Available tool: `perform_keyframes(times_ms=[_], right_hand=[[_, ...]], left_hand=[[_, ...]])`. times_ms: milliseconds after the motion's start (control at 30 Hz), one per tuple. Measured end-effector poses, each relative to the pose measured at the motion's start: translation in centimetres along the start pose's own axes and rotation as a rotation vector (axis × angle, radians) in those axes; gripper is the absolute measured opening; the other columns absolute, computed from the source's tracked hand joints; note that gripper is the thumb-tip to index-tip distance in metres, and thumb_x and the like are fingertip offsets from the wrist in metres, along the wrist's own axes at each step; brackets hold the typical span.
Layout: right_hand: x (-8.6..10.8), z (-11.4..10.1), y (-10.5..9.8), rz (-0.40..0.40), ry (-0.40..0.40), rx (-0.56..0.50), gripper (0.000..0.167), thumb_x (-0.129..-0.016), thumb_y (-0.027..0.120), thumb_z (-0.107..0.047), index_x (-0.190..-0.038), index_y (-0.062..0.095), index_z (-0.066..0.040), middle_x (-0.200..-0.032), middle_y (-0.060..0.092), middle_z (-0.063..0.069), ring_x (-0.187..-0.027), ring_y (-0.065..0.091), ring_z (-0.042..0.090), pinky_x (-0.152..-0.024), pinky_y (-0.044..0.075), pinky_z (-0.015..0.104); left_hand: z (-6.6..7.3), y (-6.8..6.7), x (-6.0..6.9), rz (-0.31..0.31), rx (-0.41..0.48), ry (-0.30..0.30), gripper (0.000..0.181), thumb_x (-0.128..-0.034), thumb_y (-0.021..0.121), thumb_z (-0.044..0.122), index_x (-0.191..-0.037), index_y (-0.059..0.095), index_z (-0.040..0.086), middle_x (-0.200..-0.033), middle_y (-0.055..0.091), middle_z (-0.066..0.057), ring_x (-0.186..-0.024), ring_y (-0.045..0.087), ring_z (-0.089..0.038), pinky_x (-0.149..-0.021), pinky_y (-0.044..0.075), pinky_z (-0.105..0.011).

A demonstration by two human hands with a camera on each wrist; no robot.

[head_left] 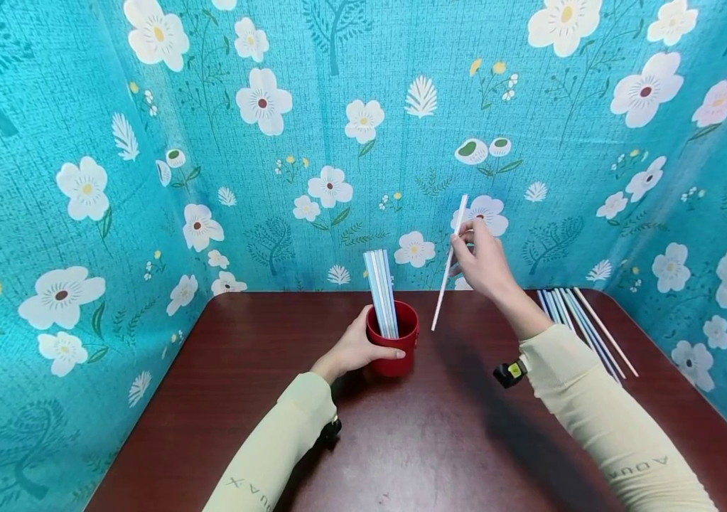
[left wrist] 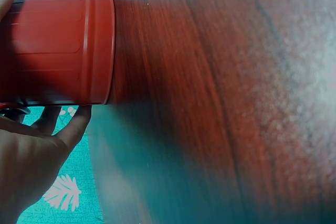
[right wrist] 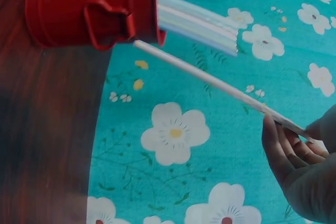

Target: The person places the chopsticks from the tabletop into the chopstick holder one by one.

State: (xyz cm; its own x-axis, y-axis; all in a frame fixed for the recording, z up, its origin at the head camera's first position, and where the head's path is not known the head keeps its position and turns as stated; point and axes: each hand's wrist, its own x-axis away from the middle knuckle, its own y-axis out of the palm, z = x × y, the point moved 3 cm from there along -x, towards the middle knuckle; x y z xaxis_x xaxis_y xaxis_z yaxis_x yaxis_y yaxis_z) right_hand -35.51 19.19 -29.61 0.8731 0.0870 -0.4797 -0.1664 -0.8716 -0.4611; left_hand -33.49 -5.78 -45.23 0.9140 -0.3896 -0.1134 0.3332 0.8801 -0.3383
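A red metal cup (head_left: 392, 367) with a small wire handle stands upright on the table, holding a bundle of pale blue and white straws (head_left: 380, 288) that lean left. Around its side my left hand (head_left: 357, 348) grips it, the thumb across the front; in the left wrist view fingers (left wrist: 76, 129) reach around the cup (left wrist: 58, 51). My right hand (head_left: 483, 262) pinches a single whitish straw (head_left: 444, 288) near its upper end. That straw hangs tilted in the air to the right of the cup, its lower end apart from the rim in the head view.
More straws (head_left: 583, 328) in blue, white and pinkish shades lie side by side at the table's right, partly behind my right forearm. A turquoise flowered cloth (head_left: 312, 235) encloses the back and sides of the dark brown table (head_left: 414, 441).
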Motion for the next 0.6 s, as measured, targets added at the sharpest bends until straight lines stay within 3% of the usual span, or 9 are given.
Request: perform_keyframes(times_ms=[233, 600], right_hand=[[-0.1, -1.3, 0.4, 0.059, -0.066, -0.143, 0.018, -0.109, 0.047, -0.015, -0.117, 0.042, 0.001, -0.092, 0.064, 0.021, -0.070, 0.072, 0.034, -0.059, 0.062, 0.035], [0.7, -0.7, 2.2, 0.010, -0.068, -0.153, 0.024, -0.110, 0.046, -0.014, -0.122, 0.041, 0.005, -0.101, 0.065, 0.029, -0.075, 0.072, 0.044, -0.062, 0.062, 0.032]], left_hand=[[0.0, -0.1, 0.0, 0.005, -0.006, -0.001, 0.089, -0.0734, 0.093, 0.031, -0.145, 0.040, 0.030, -0.140, 0.055, 0.007, -0.128, 0.051, -0.019, -0.089, 0.058, -0.041], [0.0, 0.0, 0.0, 0.001, -0.001, -0.007, 0.089, -0.0738, 0.093, 0.030, -0.145, 0.040, 0.030, -0.141, 0.055, 0.007, -0.129, 0.050, -0.021, -0.089, 0.059, -0.042]])
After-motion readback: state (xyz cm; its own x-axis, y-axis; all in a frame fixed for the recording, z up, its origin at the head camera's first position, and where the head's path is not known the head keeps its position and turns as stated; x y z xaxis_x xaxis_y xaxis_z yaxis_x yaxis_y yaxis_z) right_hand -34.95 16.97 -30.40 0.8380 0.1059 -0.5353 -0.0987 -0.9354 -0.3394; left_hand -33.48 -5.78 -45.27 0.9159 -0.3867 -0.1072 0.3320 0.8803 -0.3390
